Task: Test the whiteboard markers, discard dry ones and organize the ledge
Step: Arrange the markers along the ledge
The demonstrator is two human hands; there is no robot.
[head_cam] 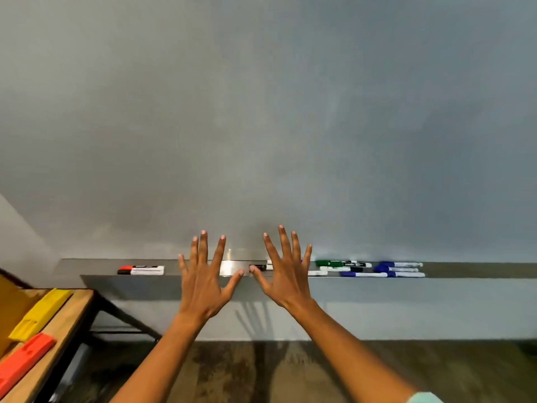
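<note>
A grey whiteboard [261, 126] fills the view, with a metal ledge [229, 269] along its lower edge. My left hand [203, 283] and my right hand [286, 274] are held up in front of the ledge, fingers spread and straight, holding nothing. On the ledge's left lie a red-capped marker [139, 268] and a black-capped marker [142, 272]. A black marker [260, 267] shows between my hands, partly hidden by my right hand. To the right lie green markers [334, 263] and several blue markers [401, 269].
A wooden table [66, 318] stands at the lower left, carrying a yellow block [40, 314] and an orange-red block [24, 362]. Dark floor [261, 370] runs below the wall.
</note>
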